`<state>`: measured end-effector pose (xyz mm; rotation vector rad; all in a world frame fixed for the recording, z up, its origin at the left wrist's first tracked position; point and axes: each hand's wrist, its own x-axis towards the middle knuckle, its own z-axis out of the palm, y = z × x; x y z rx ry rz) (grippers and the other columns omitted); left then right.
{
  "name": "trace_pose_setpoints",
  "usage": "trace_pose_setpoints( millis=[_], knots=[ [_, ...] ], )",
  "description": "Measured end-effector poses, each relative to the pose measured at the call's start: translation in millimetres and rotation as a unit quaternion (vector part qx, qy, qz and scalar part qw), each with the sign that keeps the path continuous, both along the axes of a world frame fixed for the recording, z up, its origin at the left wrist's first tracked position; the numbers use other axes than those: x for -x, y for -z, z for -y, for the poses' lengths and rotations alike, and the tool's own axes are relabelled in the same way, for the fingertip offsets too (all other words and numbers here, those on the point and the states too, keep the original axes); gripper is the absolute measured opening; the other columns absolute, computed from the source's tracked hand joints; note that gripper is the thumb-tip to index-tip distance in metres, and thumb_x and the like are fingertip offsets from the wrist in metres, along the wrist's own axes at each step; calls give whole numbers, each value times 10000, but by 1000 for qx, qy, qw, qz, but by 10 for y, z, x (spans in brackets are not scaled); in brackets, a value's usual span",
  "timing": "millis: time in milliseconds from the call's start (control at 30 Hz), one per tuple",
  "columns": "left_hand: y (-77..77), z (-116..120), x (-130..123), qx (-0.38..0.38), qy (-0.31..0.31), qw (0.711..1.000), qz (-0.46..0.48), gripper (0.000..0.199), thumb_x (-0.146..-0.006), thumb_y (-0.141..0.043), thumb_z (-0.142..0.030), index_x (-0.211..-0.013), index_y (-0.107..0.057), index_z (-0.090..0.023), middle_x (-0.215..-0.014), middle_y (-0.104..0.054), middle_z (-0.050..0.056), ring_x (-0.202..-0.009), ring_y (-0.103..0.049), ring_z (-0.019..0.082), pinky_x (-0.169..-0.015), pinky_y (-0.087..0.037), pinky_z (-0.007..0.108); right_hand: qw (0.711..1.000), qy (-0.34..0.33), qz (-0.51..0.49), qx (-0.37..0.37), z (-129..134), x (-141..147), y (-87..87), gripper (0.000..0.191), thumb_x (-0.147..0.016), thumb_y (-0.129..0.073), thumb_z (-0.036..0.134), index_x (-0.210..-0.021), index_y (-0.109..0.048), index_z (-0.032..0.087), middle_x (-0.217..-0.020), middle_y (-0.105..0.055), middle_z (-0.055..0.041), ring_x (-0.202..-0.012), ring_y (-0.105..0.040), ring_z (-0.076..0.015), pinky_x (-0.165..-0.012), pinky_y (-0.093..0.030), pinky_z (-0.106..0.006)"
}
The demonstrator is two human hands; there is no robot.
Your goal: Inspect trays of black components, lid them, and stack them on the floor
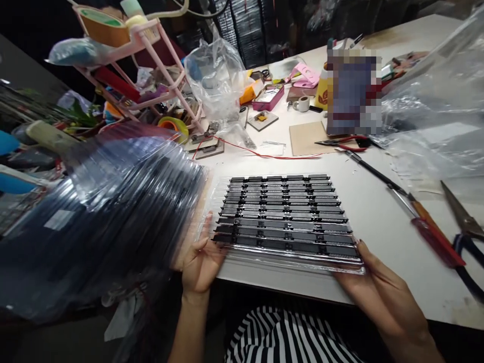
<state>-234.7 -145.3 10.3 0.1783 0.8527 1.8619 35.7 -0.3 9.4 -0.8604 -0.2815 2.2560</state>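
Between my two hands is a clear plastic tray filled with rows of black comb-like strips. My left hand grips its near left corner, thumb on top and fingers partly hidden behind the clear edge. At the near right corner, my right hand holds the tray with the thumb along its side; the other fingers are under it. The tray is held over the white table, close to my body. Left of it lies a large blurred pile of plastic-wrapped dark trays, near my left hand.
Scissors, a red-handled tool and red-handled pliers lie on the right of the white table. A pink rack stands at the back left. Clear plastic sheeting covers the far right. A red wire crosses behind the tray.
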Motion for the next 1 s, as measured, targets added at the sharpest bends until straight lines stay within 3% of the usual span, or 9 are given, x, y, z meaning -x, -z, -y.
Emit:
trace_pose_setpoints(
  millis=[367,533,800,1000],
  knots=[
    [-7,-7,-7,11,-27,999,25,704,-796,-426,-65,-1461,-286,-245,-1154,-670,94,-1112,-606,247,-949,-481,453,999,17,34,10,-6,27,-5,292,-876,-576,326,-1160,-636,358,-1252,-629,24,-1219,-530,-219,-1049,-458,-433],
    [9,5,1,10,-21,1000,20,700,-803,-431,-70,-1463,-279,-248,-1196,-650,102,-1122,-599,242,-933,-492,428,999,16,30,20,-8,11,-13,295,-886,-553,314,-1168,-635,337,-1293,-602,14,-1231,-517,-220,-1027,-478,-428],
    [10,30,64,-6,-6,998,69,691,-828,-403,-100,-1474,-236,-282,-1307,-589,86,-1151,-581,201,-946,-485,376,999,-16,-27,14,-1,29,-81,349,-931,-490,282,-1271,-557,324,-1367,-539,-3,-1296,-444,-231,-1036,-444,-485],
    [54,28,56,-55,-7,993,100,628,-882,-395,-191,-1474,-224,-315,-1359,-546,78,-1223,-523,217,-973,-468,420,996,-28,-85,-28,-1,61,-43,379,-958,-446,280,-1328,-492,354,-1404,-500,13,-1274,-463,-206,-1075,-374,-483]
  ],
)
